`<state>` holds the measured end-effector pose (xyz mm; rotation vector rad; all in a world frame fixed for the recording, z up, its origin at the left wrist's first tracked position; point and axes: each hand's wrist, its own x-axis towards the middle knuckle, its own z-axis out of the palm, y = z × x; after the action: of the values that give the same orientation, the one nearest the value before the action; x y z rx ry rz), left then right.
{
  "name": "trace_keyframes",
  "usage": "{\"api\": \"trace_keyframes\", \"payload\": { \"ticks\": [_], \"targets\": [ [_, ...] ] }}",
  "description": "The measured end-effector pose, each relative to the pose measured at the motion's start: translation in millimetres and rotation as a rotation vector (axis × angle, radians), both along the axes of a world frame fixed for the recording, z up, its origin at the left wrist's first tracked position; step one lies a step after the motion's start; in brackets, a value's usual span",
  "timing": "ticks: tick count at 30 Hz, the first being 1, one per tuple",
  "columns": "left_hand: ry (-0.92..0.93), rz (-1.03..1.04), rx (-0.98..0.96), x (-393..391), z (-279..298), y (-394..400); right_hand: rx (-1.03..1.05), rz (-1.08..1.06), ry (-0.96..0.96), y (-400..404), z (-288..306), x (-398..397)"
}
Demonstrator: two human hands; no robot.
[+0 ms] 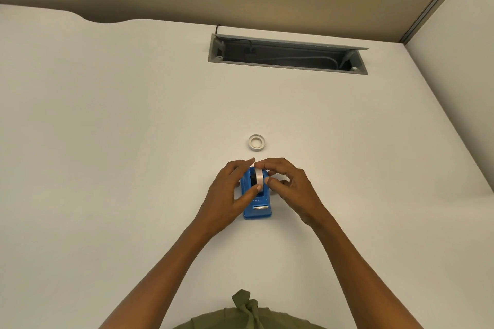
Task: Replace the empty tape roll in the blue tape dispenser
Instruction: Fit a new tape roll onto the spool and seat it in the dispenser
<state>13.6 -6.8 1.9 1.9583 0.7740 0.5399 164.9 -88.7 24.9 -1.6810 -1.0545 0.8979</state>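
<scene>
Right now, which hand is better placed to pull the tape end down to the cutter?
Probably the right hand: its fingers already pinch the top of the tape roll in the blue dispenser, while the left hand braces the dispenser's side, thumb against the roll.

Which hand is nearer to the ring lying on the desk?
Right. The right hand reaches closer below the ring; the left hand sits lower and further left, on the dispenser.

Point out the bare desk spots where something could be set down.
Wide bare desk lies left of the left hand and right of the right hand, also between the empty tape core and the cable tray. Crowded only around the blue tape dispenser.
</scene>
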Motion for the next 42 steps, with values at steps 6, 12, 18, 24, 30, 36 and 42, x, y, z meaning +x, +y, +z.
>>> {"api": "trace_keyframes", "payload": {
  "ticks": [6,12,18,24,30,36,42],
  "targets": [
    [-0.049,-0.01,0.029,-0.4,0.2,1.7,-0.029,-0.008,0.007,1.6,-0.7,0.2],
    [-0.046,0.005,-0.005,-0.5,-0.2,2.6,-0.038,0.007,0.082,-0.9,2.2,1.9],
    [-0.039,0.018,-0.008,-0.7,-1.4,3.7,0.009,0.039,0.063,-6.2,2.0,0.6],
    [-0.051,0.012,-0.01,-0.9,-1.8,2.7,-0.001,0.038,0.03,-4.7,-2.1,2.3],
    [-0.064,0.014,-0.077,-1.6,1.8,2.1,-0.011,0.031,0.028,-3.5,-0.7,1.4],
    [-0.088,0.005,-0.048,-2.0,-1.3,2.3,-0.021,0.02,0.022,-1.9,-2.0,0.7],
    [-0.095,0.016,-0.009,-0.8,1.0,3.0,-0.017,0.025,0.031,-1.6,-3.4,1.2]
  ]
}}
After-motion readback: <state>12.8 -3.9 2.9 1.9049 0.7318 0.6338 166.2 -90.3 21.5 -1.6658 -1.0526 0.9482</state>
